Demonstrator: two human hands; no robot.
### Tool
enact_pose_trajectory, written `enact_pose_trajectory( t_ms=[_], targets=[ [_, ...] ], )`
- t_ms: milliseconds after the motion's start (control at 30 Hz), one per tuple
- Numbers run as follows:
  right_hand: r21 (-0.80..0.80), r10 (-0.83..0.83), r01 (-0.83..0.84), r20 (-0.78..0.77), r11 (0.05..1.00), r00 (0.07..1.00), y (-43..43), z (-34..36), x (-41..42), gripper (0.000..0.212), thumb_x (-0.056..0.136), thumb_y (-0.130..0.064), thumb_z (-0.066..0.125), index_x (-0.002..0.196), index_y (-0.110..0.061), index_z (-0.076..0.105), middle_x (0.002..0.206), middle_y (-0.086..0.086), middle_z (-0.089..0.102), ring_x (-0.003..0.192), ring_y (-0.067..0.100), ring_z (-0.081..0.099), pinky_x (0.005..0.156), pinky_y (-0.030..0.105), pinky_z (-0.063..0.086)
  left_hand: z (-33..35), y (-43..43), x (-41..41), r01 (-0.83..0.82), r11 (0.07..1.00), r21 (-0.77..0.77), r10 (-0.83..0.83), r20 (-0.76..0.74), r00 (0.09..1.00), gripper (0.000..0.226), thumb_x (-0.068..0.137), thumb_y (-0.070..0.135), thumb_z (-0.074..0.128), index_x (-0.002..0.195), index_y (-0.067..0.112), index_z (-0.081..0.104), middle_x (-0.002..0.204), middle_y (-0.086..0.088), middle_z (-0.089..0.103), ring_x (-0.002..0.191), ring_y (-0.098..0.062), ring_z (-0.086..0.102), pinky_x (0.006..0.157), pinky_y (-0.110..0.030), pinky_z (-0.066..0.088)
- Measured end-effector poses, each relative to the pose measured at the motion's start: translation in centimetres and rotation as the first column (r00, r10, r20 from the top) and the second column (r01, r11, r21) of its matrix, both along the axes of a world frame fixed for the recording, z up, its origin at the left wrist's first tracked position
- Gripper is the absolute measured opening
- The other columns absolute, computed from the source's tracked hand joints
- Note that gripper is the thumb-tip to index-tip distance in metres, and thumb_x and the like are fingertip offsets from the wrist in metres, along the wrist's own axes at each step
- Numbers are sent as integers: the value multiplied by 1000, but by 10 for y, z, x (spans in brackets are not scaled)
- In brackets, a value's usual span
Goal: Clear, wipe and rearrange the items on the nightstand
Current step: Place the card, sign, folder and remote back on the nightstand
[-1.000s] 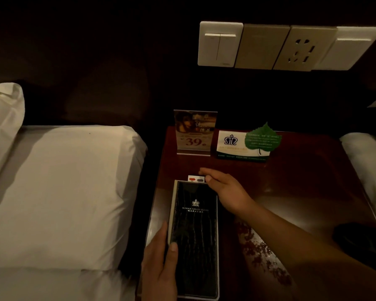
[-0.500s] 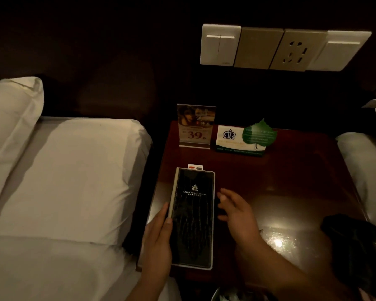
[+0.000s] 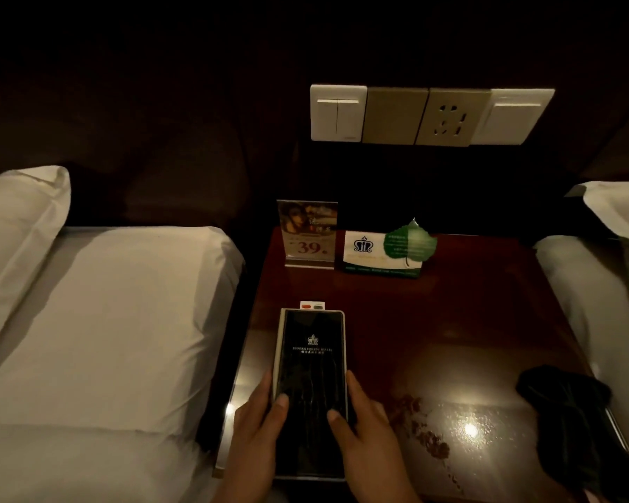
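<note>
The nightstand (image 3: 451,339) has a dark red, glossy wooden top and stands between two beds with white linen, one bed (image 3: 106,321) at its 9 o'clock side and the other bed (image 3: 596,303) at 3 o'clock. The room is dim. A bright spot of light (image 3: 469,428) reflects on the top at about 5 o'clock. Just beside it there are reddish speckles (image 3: 425,433); I cannot tell if they are stains or a reflection. On the dark wall at 12 o'clock is a row of wall plates (image 3: 429,116).

The black folder (image 3: 311,357) lies flat on the top at about 7 o'clock, with its long side pointing to 12 o'clock. The left hand (image 3: 258,426) grasps its left edge and the right hand (image 3: 364,426) grasps its right edge. Both thumbs rest on the cover and the fingers lie along the sides. A small white card (image 3: 312,305) shows from under the far end of the folder.

At 11 o'clock stands one clear sign holder (image 3: 307,234) with the number 39. Just beside it, toward 12 o'clock, stands one white tent card (image 3: 364,252) with one green leaf-shaped card (image 3: 409,241) leaning in front of it. One black cloth (image 3: 567,412) lies crumpled at the 4 o'clock edge. The wall plates are four: two white switches at the ends, one plain beige plate and one socket. I count two hands, one folder, two beds.
</note>
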State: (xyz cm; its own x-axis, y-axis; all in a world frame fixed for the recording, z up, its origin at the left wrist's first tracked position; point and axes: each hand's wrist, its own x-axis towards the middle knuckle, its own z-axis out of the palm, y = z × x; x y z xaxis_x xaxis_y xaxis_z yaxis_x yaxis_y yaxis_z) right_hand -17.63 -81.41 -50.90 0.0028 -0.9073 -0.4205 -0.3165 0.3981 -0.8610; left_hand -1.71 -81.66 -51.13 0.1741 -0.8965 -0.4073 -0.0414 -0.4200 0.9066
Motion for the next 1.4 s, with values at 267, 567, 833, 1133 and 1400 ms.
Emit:
enact_pose_trajectory(
  t_ms=[267,567,833,1133,1400],
  targets=[
    [-3,30,-30,-41,1000,999,-18,-3,-19,48,91,-31,65,127,-54,45,125,-21,55,114,-2,53,107,34,43,-8,-20,12,-111,988,103,105,60,993,34,90,16,68,121,29,65,121,0,67,109,-15,63,100,-35,46],
    [-133,-513,531,145,837,846,-202,-4,-113,68,95,-9,60,152,-18,24,146,7,46,82,21,63,68,38,58,10,-208,29,67,984,-162,-24,259,966,66,97,32,58,153,26,26,134,-3,56,119,-23,58,102,-45,46],
    [-160,-454,483,187,861,871,-243,-30,-131,44,88,-3,67,129,-12,53,102,7,71,66,14,72,47,21,54,-11,-271,12,80,968,-238,-68,60,996,14,98,16,58,105,21,68,106,2,71,99,-13,66,73,-24,49],
    [-171,-543,592,263,788,798,-244,-35,-127,15,92,2,61,98,-11,58,97,19,65,71,23,71,52,21,57,-21,-272,19,152,955,-256,-118,143,983,15,98,20,58,96,31,68,100,12,70,95,-5,63,71,-24,47],
    [-164,-531,574,243,802,812,-245,-32,-126,18,94,3,58,93,-15,55,95,12,63,65,19,66,48,18,55,-25,-276,23,214,936,-281,-162,195,967,15,99,21,56,107,26,67,103,10,69,98,-6,61,70,-26,47]
  ],
)
